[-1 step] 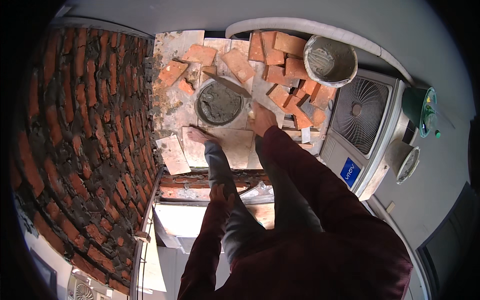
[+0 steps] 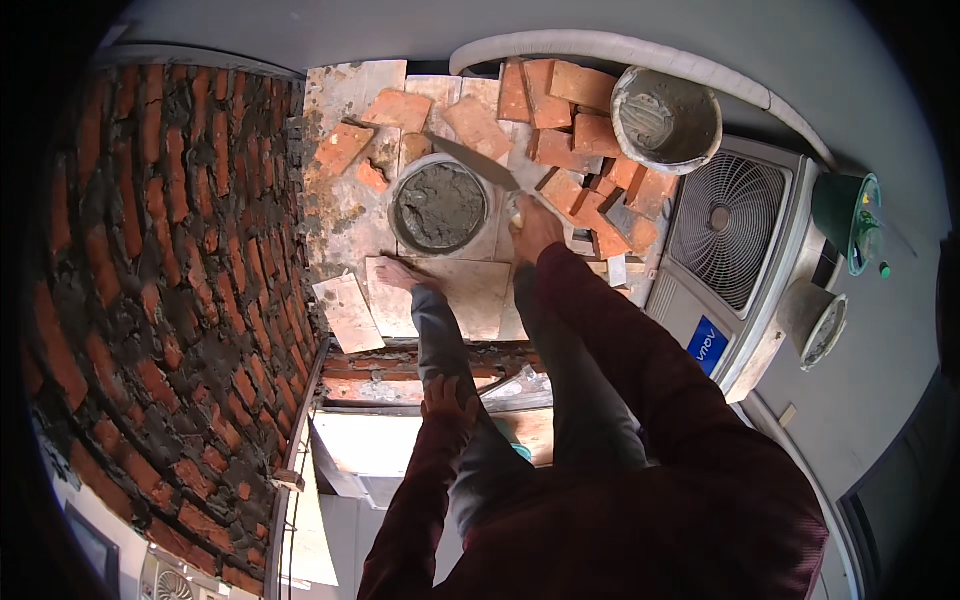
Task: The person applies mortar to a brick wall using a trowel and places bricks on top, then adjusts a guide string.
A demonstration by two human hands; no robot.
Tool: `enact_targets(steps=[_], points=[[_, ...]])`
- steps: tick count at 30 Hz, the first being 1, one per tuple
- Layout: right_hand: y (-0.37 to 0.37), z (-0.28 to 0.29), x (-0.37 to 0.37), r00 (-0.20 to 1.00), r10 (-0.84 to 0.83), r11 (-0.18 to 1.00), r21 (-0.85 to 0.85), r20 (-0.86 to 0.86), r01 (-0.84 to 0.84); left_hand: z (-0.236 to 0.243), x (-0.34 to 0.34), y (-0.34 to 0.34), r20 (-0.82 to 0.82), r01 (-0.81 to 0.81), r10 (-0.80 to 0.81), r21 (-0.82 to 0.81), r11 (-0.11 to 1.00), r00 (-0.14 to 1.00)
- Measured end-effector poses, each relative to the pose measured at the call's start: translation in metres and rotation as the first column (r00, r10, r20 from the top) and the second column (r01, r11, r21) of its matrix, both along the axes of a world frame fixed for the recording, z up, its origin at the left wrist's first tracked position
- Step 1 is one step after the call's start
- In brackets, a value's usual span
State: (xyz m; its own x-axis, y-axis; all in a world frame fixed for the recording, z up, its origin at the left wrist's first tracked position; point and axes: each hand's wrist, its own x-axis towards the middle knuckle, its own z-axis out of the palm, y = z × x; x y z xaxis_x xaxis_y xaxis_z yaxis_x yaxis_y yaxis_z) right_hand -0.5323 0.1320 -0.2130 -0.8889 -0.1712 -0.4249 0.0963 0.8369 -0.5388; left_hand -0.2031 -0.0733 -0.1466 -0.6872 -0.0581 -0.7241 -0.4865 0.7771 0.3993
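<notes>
My right hand (image 2: 540, 232) is closed around the handle of a trowel (image 2: 472, 162). Its long blade slants up and left over the far rim of a round bucket (image 2: 398, 238). Grey wet mortar (image 2: 440, 206) fills much of that bucket, its surface rough and uneven. My left hand (image 2: 447, 398) lies on my left leg at about the knee, fingers stretched out and holding nothing. Loose bricks (image 2: 398, 108) lie on the boards just beyond the bucket.
A brick wall (image 2: 170, 300) with rough mortar joints rises at left. Piled bricks (image 2: 565, 150) and a second bucket (image 2: 668, 118) with mortar residue stand far right, beside an air-conditioner unit (image 2: 722, 225). My bare foot (image 2: 397, 273) rests on a board (image 2: 470, 300); a green bucket (image 2: 845, 215) is farther right.
My right hand and the trowel have shifted a little to the right, the handle now farther from the mortar bucket. My left hand stays on my leg.
</notes>
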Motion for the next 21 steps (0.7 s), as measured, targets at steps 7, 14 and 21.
enact_targets(steps=[7,14,21], points=[[0.025,-0.228,-0.081,0.990,0.055,0.991,0.131,-0.126,-0.038,0.032,-0.061,-0.026,0.090,-0.006,0.011,-0.055,0.998,0.996],[-0.016,-0.322,-0.093,0.980,0.026,0.976,0.216,-0.199,0.018,0.033,-0.097,-0.047,0.139,0.088,-0.069,-0.131,0.987,0.988],[-0.013,-0.297,-0.120,0.995,0.081,0.969,0.237,-0.054,-0.066,0.031,-0.090,-0.058,0.039,0.013,-0.008,-0.116,0.993,0.999]])
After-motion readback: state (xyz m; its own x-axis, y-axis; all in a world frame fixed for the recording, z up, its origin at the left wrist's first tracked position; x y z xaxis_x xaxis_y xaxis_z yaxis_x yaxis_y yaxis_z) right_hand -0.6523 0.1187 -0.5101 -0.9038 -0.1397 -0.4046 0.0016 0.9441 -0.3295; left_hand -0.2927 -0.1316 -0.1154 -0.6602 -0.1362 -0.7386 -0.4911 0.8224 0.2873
